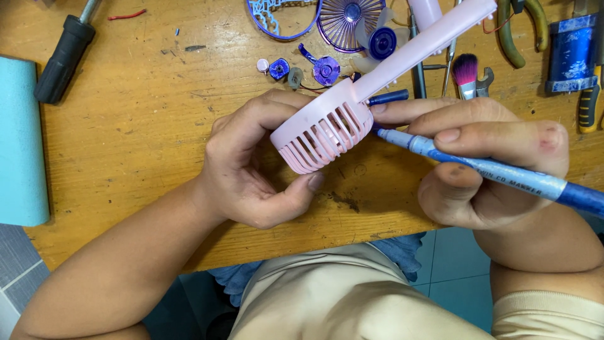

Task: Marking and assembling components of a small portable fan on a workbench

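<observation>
My left hand (251,170) grips the round slotted head of a pink hand-held fan body (327,129), whose pink handle (428,41) slants up to the right. My right hand (484,164) holds a blue marker pen (497,170), with its tip touching the right side of the fan head. Both hands hover over the wooden table (138,126).
Purple fan parts lie at the top: a grille ring (270,22), a round guard (343,22), a blade hub (382,43) and small pieces (324,68). A black-handled tool (63,60), a light blue block (22,138), a pink brush (465,72), green-handled pliers (519,31) and a blue box (571,53) surround them.
</observation>
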